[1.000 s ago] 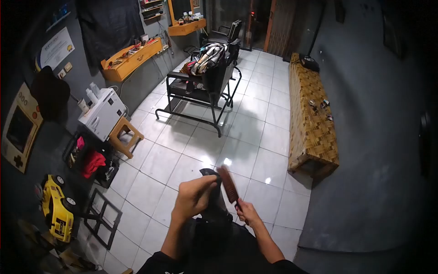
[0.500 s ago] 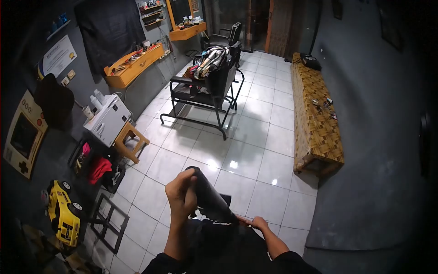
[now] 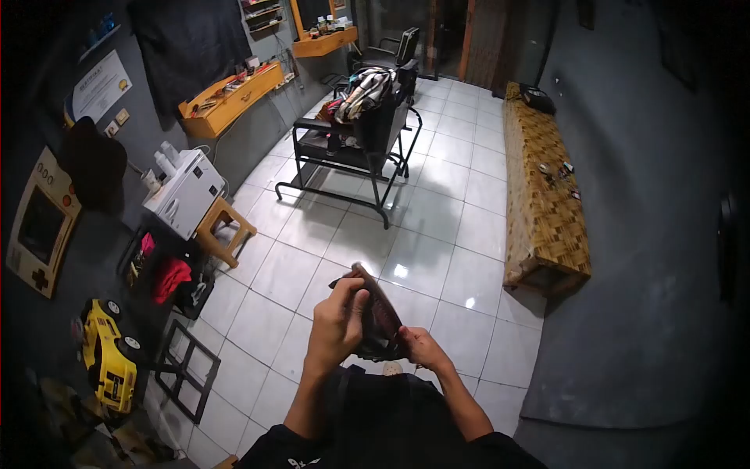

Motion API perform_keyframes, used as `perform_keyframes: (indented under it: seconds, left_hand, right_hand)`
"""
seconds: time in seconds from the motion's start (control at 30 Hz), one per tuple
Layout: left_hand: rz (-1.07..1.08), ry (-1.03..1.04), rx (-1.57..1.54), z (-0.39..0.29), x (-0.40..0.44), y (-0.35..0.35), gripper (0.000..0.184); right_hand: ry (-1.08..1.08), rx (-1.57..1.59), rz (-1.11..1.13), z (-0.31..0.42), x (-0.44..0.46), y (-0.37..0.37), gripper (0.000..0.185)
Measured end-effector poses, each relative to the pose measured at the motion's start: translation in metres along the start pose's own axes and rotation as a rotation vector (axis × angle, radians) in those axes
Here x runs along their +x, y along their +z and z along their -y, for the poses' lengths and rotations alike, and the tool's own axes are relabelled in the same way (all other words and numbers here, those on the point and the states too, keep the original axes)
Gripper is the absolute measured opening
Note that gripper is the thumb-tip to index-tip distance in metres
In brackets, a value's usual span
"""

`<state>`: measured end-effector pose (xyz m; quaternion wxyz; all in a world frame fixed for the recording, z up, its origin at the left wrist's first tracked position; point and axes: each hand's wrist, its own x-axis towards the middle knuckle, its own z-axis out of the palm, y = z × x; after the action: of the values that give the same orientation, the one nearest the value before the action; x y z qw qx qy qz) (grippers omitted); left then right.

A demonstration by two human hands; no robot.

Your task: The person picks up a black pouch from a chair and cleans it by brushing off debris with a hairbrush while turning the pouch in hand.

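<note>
A dark, flat item [image 3: 380,316] with a reddish-brown side and a pale upper edge is held tilted in front of my body; its exact kind I cannot make out. My left hand [image 3: 337,324] is closed at its upper left edge, with fingers bent over it. My right hand [image 3: 423,348] pinches its lower right edge, thumb on the near side. The item's lower part looks loose and dark, and part of it is hidden behind my left hand.
A black chair [image 3: 344,148] piled with clothes stands ahead on white tiles. A long woven-patterned bench [image 3: 543,203] runs along the right wall. On the left are a wooden stool [image 3: 226,230], a white cabinet [image 3: 187,191], a yellow toy car [image 3: 109,356] and a black frame [image 3: 187,371].
The dark item has gone from stretched out to a more compact, upright shape. My right hand has moved up and left, my left hand slightly right, bringing them closer together.
</note>
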<state>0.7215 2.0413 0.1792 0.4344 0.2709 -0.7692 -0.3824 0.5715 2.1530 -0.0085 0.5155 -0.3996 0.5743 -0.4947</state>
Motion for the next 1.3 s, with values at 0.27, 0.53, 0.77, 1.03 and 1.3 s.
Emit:
perform_keyframes:
  seconds: [0.27,0.53,0.77,1.03,1.3]
  left_hand:
    - [-0.077,-0.138,-0.197,0.008,-0.007,-0.019,0.016]
    - [0.276,-0.401,-0.433,0.016,-0.017,-0.005,0.043]
    - [0.280,-0.335,-0.398,0.013,-0.025,-0.013,0.051]
    - [0.048,-0.385,-0.464,0.003,-0.042,-0.043,0.051]
    - [0.042,-0.454,-0.298,0.006,-0.046,-0.048,0.049]
  right_hand:
    - [0.740,-0.966,-0.014,-0.190,-0.042,-0.050,0.065]
    - [0.219,0.452,-0.045,-0.005,-0.033,-0.010,0.052]
    - [0.061,0.054,-0.013,-0.015,-0.008,-0.001,0.055]
    - [0.573,-1.073,0.059,-0.179,-0.024,-0.048,0.056]
    - [0.244,0.325,0.234,0.008,-0.008,0.005,0.051]
